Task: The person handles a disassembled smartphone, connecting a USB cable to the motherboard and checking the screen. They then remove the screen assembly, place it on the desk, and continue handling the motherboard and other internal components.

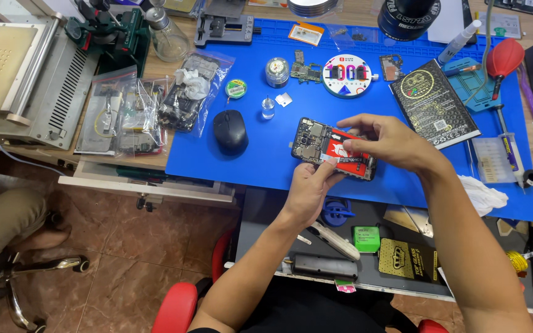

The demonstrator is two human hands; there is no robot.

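A wooden worktop (174, 161) carries a large blue mat (260, 157), and above the mat's near edge both bare arms reach in from below. The right hand (385, 143), wrist bent and palm down, comes over from the right; its grip is narrow, thumb and fingertips pinched on the red-labelled battery area at the right part of an opened phone (333, 150). The left hand (308, 190) rises from underneath, palm toward the phone, its grip closed on the phone's lower edge with the thumb pressed up onto the face. The phone, back cover off and circuit boards showing at its left end, lies flat and slightly tilted between the two grips, held just above the mat. Left of it on the mat rests a black computer mouse (230, 131); beyond it stands a round white dial-like disc (347, 76), and to the right lies a black booklet (434, 103). A small clear vial (268, 108) stands near the mouse.
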